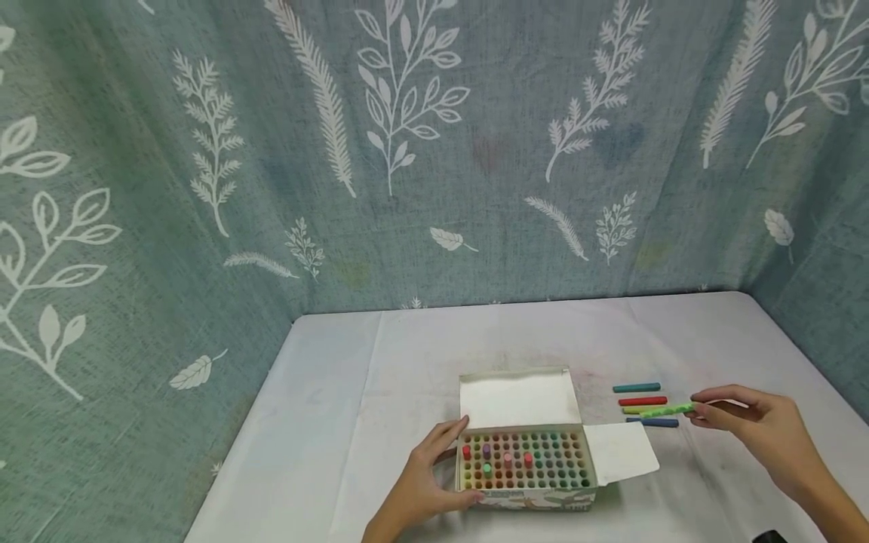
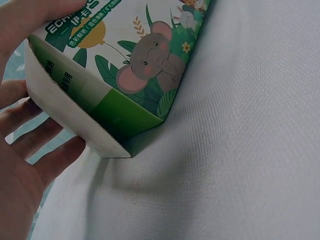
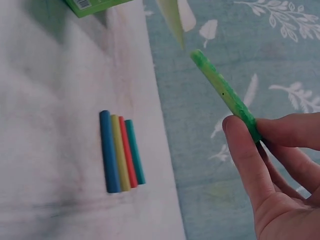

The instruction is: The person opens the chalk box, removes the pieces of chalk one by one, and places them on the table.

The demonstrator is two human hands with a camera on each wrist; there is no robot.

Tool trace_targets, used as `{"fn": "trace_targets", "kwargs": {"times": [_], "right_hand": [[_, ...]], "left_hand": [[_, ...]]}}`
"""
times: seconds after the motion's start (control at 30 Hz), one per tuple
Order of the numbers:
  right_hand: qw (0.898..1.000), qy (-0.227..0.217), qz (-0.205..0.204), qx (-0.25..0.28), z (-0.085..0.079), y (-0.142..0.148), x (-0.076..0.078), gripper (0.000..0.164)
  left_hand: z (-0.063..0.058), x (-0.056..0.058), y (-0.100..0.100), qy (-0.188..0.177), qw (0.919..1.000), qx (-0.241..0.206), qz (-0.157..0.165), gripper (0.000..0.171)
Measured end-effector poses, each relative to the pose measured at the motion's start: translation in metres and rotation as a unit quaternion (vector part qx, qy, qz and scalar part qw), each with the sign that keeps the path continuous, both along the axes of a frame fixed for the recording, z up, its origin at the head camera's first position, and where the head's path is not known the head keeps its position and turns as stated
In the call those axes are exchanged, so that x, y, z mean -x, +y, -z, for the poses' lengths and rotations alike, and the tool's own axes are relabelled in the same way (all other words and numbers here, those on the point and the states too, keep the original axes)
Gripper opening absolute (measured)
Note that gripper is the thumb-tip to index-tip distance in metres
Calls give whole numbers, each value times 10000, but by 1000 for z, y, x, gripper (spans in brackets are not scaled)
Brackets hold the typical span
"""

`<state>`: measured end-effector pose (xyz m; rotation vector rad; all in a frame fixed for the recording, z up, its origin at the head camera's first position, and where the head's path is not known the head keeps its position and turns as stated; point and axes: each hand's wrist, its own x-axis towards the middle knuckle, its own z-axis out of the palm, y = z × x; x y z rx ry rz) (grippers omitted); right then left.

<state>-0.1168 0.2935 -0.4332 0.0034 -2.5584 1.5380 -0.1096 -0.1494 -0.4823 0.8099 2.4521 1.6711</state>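
Observation:
My left hand point(image 1: 429, 477) grips the left end of an open chalk box point(image 1: 536, 498), its thumb at the front and its fingers behind. In the left wrist view the printed box side point(image 2: 150, 65) shows an elephant, with the fingers behind an end flap point(image 2: 75, 117). Inside the box, a holder full of round holes carries several chalks, among them a purple chalk point(image 1: 486, 450). My right hand point(image 1: 760, 426) pinches one end of a mottled green chalk stick point(image 3: 220, 85) between thumb and fingers, the stick pointing toward the box. It is held above the loose chalks.
Right of the box, a teal chalk point(image 1: 637, 388), a red chalk point(image 1: 643, 401), a yellow-green chalk point(image 3: 120, 150) and a blue chalk point(image 3: 110, 150) lie side by side on the white cloth point(image 1: 400, 377). The box's lid point(image 1: 519, 400) and right flap point(image 1: 621, 452) stand folded out. A leaf-patterned curtain point(image 1: 502, 226) hangs behind.

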Motion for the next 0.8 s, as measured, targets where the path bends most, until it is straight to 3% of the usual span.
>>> {"fn": "trace_targets", "kwargs": {"times": [0.13, 0.3, 0.37, 0.57, 0.8], "right_hand": [[9994, -261, 16, 219, 12, 4, -1, 29], [9962, -729, 78, 472, 25, 7, -3, 33], [9921, -1102, 205, 563, 30, 7, -4, 35], [9738, -2082, 408, 823, 44, 8, -2, 40], [9662, -2309, 505, 1028, 52, 7, 3, 40]], "left_hand": [[-6, -2, 1, 38, 10000, -64, 53, 86], [13, 4, -2, 264, 9996, 57, 76, 87], [18, 5, -3, 274, 9996, 36, 88, 87], [16, 3, -2, 56, 9999, 70, 49, 86], [22, 7, -4, 332, 9993, 96, 104, 87]]}}
